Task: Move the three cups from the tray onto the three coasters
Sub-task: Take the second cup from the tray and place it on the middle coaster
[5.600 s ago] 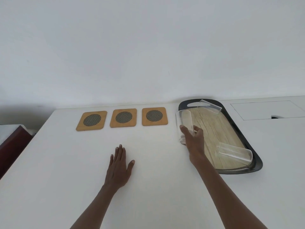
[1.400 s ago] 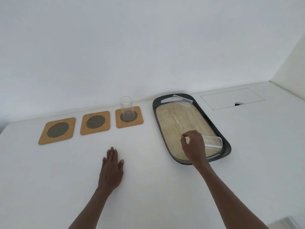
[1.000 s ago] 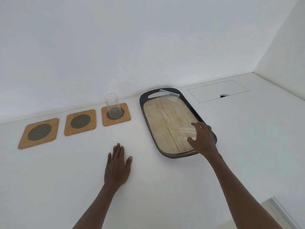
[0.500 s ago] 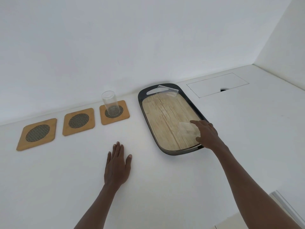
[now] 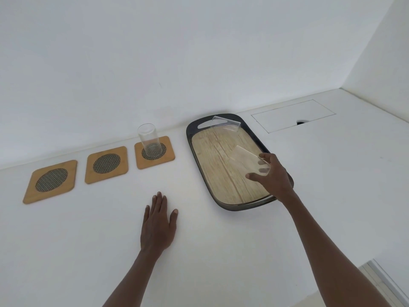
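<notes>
A clear tilted glass cup is gripped near its rim by the right hand, fingers curled around it, above the dark oval tray with a wood-grain floor. A second clear cup lying on its side rests at the tray's far end by the handle slot. A third clear cup, upright, stands on the rightmost square wooden coaster with a mesh disc. The middle coaster and left coaster are bare. The left hand lies flat, fingers spread, on the white tabletop.

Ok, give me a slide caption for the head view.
Right hand lifts second cup over tray; first cup stands on coaster.
</notes>
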Demonstrator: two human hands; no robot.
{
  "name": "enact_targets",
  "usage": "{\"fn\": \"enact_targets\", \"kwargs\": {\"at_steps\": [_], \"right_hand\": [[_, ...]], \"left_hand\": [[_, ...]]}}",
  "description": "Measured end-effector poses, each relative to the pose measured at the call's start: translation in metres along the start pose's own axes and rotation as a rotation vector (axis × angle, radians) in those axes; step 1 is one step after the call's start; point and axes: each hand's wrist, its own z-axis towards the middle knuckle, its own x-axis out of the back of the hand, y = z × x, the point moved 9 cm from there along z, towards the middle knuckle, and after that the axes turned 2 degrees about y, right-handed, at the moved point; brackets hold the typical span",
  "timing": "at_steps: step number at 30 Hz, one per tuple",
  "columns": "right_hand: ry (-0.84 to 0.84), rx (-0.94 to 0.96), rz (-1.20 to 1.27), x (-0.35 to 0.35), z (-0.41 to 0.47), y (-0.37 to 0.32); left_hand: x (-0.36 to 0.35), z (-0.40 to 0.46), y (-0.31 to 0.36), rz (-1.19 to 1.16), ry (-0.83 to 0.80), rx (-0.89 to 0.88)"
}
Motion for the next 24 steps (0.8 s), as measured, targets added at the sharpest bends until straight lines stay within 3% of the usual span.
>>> {"fn": "enact_targets", "kwargs": {"at_steps": [6, 12, 24], "right_hand": [[0.101, -0.070, 0.319, -0.005, -0.009, -0.010], [0.076, -0.155, 0.775, -0.023, -0.020, -0.008], [-0.022, -0.283, 1.209, -0.052, -0.022, -0.019]], "left_hand": [[0.001, 0.000, 0.001, 0.003, -0.003, 0.000], [0.000, -0.002, 0.000, 0.007, -0.006, -0.003], [0.002, -0.001, 0.002, 0.005, -0.007, 0.003]]}}
